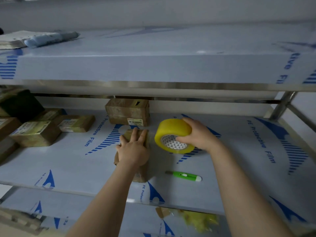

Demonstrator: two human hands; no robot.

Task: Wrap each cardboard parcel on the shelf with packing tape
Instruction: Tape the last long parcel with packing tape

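Observation:
A small brown cardboard parcel (pixel 141 173) lies on the middle shelf (pixel 77 165), mostly hidden under my left hand (pixel 133 149), which presses flat on its top with straight fingers. Just to its right my right hand (pixel 196 134) grips a yellow roll of packing tape (pixel 172 130), thumb at the white core, and a faint clear strip runs from the roll to the parcel. Behind it stands a bigger parcel (pixel 127 111) with a label. More parcels (pixel 35 133) are stacked at the left.
A green utility knife (pixel 185 176) lies on the shelf in front of the tape roll. The upper shelf (pixel 153 65) overhangs closely, with a blue pack (pixel 49 39) on it. Yellow tape scraps (pixel 198 219) lie on the lower shelf. A steel post (pixel 282 106) stands at right.

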